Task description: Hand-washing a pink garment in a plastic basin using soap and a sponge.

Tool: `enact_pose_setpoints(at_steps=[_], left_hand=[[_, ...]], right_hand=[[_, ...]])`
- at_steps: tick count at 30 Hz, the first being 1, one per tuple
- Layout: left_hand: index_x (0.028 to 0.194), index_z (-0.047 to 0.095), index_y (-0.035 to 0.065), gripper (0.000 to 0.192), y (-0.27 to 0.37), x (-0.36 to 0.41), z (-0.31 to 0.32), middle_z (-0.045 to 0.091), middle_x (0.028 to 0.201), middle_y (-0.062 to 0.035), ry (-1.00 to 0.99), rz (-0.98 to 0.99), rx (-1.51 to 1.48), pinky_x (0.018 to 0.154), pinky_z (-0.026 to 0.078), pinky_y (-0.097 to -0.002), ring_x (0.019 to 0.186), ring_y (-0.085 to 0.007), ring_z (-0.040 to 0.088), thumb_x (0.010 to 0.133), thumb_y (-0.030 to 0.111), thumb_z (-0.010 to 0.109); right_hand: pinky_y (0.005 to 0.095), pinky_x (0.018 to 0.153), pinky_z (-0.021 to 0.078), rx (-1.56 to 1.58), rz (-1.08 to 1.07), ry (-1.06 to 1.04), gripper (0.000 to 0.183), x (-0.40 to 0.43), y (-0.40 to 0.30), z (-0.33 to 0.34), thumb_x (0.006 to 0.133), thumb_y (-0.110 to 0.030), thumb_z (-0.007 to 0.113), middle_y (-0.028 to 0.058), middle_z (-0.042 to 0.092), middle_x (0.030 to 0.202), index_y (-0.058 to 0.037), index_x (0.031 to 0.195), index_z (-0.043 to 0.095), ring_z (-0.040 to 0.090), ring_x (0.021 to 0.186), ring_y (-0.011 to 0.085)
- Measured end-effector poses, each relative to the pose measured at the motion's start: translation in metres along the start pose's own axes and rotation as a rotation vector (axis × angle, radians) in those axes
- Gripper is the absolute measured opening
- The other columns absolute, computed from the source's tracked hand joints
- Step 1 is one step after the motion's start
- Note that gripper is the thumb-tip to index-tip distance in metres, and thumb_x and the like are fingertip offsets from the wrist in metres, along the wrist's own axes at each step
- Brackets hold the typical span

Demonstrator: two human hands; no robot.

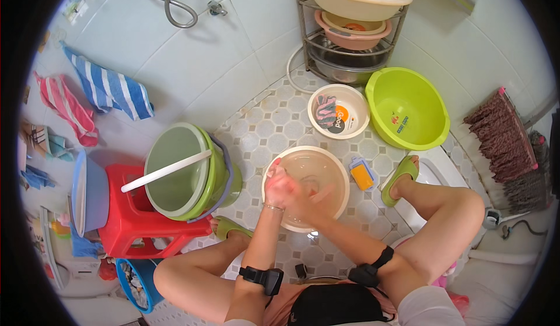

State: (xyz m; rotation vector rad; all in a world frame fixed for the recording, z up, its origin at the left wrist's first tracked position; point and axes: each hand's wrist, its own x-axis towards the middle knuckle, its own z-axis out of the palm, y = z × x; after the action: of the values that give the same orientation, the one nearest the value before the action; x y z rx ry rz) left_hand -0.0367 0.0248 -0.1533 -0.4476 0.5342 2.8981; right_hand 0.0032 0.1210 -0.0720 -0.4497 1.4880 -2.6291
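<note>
In front of me a cream plastic basin (342, 199) holds water and stands on the tiled floor. My left hand (277, 187) is over its left side, with a bracelet at the wrist. My right hand (298, 198) is pressed against the left one and blurred by motion. A small pinkish patch shows at the left fingers; whether it is cloth or skin is too blurred to tell. Right of the basin lies an orange bar of soap (362, 177) on a blue soap dish (356, 163). Behind, a small white basin (355, 125) contains a grey-and-pink striped cloth (326, 111).
A lime-green basin (411, 103) stands at the back right, near a metal rack (305, 50) of stacked basins. On the left are green buckets (175, 173), a red plastic stool (127, 234) and a blue bin (151, 299). A squat toilet (431, 168) and mop (503, 138) are at right.
</note>
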Motion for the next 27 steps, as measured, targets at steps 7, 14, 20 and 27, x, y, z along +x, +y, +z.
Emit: enact_pose_setpoints(at_steps=[7,14,20,27], left_hand=[[0.102,0.051,0.0087,0.036,-0.028,-0.015,-0.005,0.057,0.089,-0.0017,-0.824,-0.477,-0.248,0.065,0.048,-0.0291,0.081,-0.0137,0.056,0.094,0.04,0.035],[0.112,0.051,0.0053,0.051,-0.031,-0.047,0.046,0.058,0.106,-0.0082,0.102,-0.317,0.343,0.076,0.048,-0.0305,0.096,-0.0217,0.057,0.091,0.049,0.037],[0.095,0.057,0.0026,0.04,0.046,-0.023,0.02,0.059,0.082,-0.0048,0.355,0.076,1.015,0.067,0.047,-0.0265,0.076,-0.0139,0.057,0.089,0.042,0.049],[0.09,0.061,-0.001,0.022,0.048,-0.032,-0.001,0.061,0.078,-0.0012,-0.115,-0.039,1.608,0.062,0.044,-0.0235,0.068,-0.0078,0.053,0.082,0.02,0.063]], right_hand=[[0.0364,0.051,0.0395,-1.205,-0.421,-0.044,0.023,0.0,0.002,-0.015,0.074,-0.018,0.062,0.0089,0.05,0.055,-0.0062,0.057,0.051,0.051,0.053,0.0258],[0.0344,0.049,0.0383,-0.996,0.268,0.187,0.031,0.015,0.019,-0.07,0.081,-0.027,0.057,0.0136,0.055,0.061,-0.0004,0.065,0.055,0.048,0.049,0.024],[0.027,0.059,0.0425,-0.792,0.433,-0.163,0.028,0.016,-0.011,-0.063,0.082,-0.03,0.057,0.009,0.058,0.067,-0.0019,0.087,0.06,0.053,0.063,0.0144],[0.0259,0.064,0.0458,-0.167,0.445,0.139,0.018,0.025,-0.015,-0.12,0.08,-0.018,0.06,0.0029,0.059,0.085,-0.0039,0.091,0.057,0.056,0.075,0.0117]])
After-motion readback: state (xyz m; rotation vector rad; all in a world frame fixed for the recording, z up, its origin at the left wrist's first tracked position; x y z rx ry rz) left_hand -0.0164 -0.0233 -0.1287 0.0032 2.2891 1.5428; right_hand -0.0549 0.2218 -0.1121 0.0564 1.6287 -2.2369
